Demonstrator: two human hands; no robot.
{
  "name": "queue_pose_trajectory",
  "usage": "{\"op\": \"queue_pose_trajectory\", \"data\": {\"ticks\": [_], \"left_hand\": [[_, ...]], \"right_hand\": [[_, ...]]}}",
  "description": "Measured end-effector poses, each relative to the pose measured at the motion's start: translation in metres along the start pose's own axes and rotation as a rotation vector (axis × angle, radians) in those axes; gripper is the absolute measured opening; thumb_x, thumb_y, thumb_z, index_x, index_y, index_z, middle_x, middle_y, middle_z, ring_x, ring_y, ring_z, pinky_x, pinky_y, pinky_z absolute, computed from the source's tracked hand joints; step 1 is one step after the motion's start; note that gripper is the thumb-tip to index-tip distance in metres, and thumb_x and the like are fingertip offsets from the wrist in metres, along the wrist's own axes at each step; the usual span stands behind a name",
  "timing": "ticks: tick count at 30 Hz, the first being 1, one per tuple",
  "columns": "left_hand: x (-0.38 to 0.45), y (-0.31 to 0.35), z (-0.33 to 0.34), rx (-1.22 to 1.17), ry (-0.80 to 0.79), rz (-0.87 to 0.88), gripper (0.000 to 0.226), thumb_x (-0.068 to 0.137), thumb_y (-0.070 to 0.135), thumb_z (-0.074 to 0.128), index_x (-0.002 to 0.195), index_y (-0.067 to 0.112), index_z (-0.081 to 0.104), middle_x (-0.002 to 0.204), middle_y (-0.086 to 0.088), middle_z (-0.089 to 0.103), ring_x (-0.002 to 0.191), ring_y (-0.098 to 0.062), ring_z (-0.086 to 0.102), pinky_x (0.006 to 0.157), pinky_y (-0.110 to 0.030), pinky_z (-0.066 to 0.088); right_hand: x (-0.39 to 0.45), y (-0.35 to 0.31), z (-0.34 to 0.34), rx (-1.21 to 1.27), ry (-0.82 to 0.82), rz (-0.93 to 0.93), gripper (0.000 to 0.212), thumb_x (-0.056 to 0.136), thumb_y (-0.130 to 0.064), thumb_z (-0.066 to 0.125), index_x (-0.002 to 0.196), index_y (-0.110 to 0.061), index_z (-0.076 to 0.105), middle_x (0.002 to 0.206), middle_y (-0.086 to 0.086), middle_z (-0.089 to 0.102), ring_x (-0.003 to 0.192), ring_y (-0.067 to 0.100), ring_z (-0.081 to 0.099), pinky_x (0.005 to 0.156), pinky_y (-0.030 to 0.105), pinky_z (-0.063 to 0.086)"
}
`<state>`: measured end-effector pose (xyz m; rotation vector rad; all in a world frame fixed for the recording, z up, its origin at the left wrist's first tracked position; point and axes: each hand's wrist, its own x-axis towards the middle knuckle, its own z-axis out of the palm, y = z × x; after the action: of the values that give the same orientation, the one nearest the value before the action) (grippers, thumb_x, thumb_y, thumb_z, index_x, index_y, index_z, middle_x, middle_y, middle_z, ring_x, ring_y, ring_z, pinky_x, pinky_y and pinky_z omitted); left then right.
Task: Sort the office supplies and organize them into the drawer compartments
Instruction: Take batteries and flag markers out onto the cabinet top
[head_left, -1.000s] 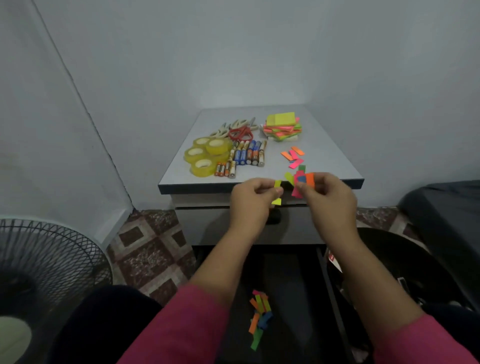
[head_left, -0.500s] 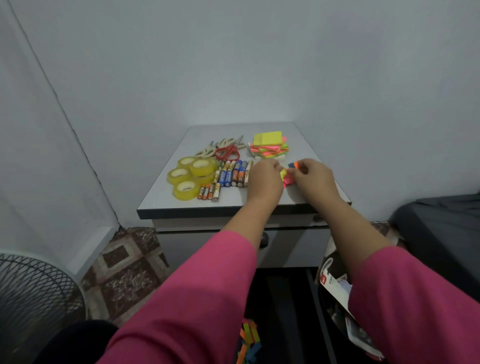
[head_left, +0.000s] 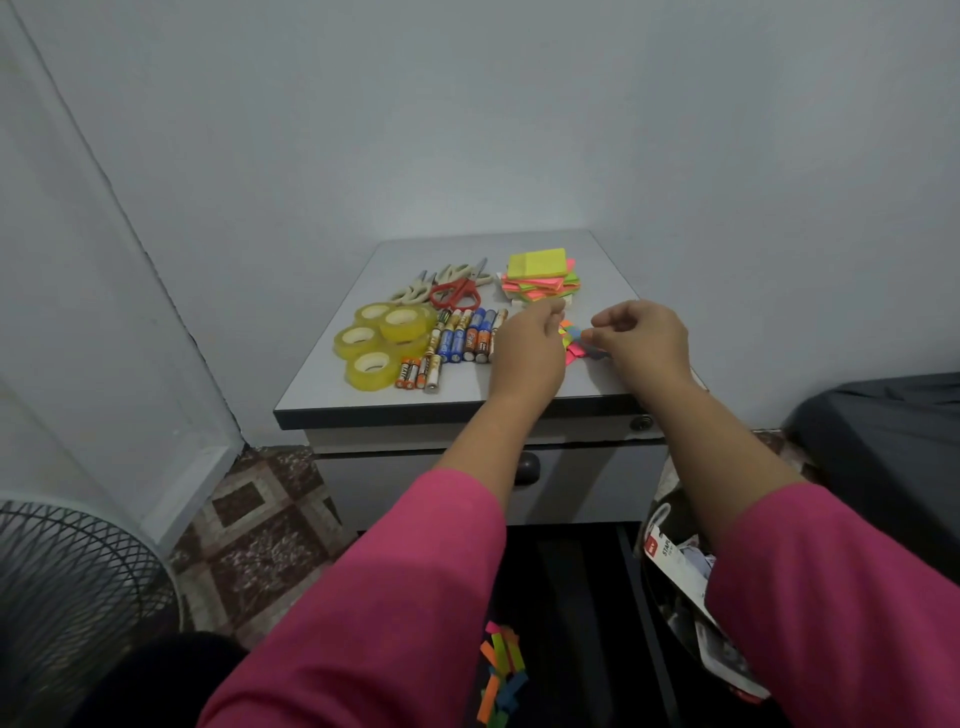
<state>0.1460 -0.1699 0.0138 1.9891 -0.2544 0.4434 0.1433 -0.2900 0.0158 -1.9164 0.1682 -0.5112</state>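
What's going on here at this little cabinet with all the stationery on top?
A person in pink sleeves is sorting office supplies on the cabinet top. Both hands, left hand and right hand, work over a small pile of colored paper tabs. Tape rolls, batteries, scissors and sticky notes lie grouped. More tabs lie below.

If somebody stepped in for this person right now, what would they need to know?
Left hand and right hand hover over the loose sticky flags on the cabinet top; whether the fingers pinch any is unclear. Tape rolls, batteries, scissors and sticky-note stack sit grouped on top. Some flags lie in the open drawer below. Everything on top remains to be stowed.
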Motion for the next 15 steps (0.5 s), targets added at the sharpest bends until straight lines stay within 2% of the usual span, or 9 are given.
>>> {"op": "queue_pose_trajectory", "data": {"ticks": [6, 10, 15], "left_hand": [[-0.0004, -0.0025, -0.0009, 0.000, -0.029, -0.038, 0.033, 0.098, 0.007, 0.038, 0.122, 0.008, 0.060, 0.114, -0.009, 0.065, 0.105, -0.018, 0.058, 0.085, -0.029, 0.049], [-0.0016, -0.0024, -0.0018, -0.022, -0.092, -0.024, 0.033, 0.096, 0.005, 0.039, 0.122, 0.008, 0.060, 0.111, -0.007, 0.067, 0.104, -0.016, 0.060, 0.088, -0.029, 0.049], [-0.0041, -0.0013, -0.0034, -0.062, -0.070, 0.005, 0.034, 0.099, 0.006, 0.038, 0.126, 0.008, 0.058, 0.117, -0.007, 0.066, 0.109, -0.014, 0.059, 0.088, -0.024, 0.047]], "right_hand": [[-0.0005, 0.0022, -0.0007, -0.063, 0.018, -0.044, 0.014, 0.087, -0.010, 0.065, 0.100, -0.008, 0.071, 0.095, 0.004, 0.067, 0.086, 0.010, 0.059, 0.065, 0.010, 0.040], [-0.0013, 0.0033, -0.0011, -0.074, 0.013, -0.049, 0.014, 0.088, -0.009, 0.064, 0.100, -0.009, 0.070, 0.095, 0.003, 0.066, 0.086, 0.011, 0.059, 0.062, 0.007, 0.037], [-0.0061, 0.0034, -0.0018, -0.077, 0.016, -0.057, 0.014, 0.089, -0.011, 0.062, 0.101, -0.012, 0.070, 0.095, -0.001, 0.065, 0.088, 0.009, 0.058, 0.065, 0.007, 0.038]]}}
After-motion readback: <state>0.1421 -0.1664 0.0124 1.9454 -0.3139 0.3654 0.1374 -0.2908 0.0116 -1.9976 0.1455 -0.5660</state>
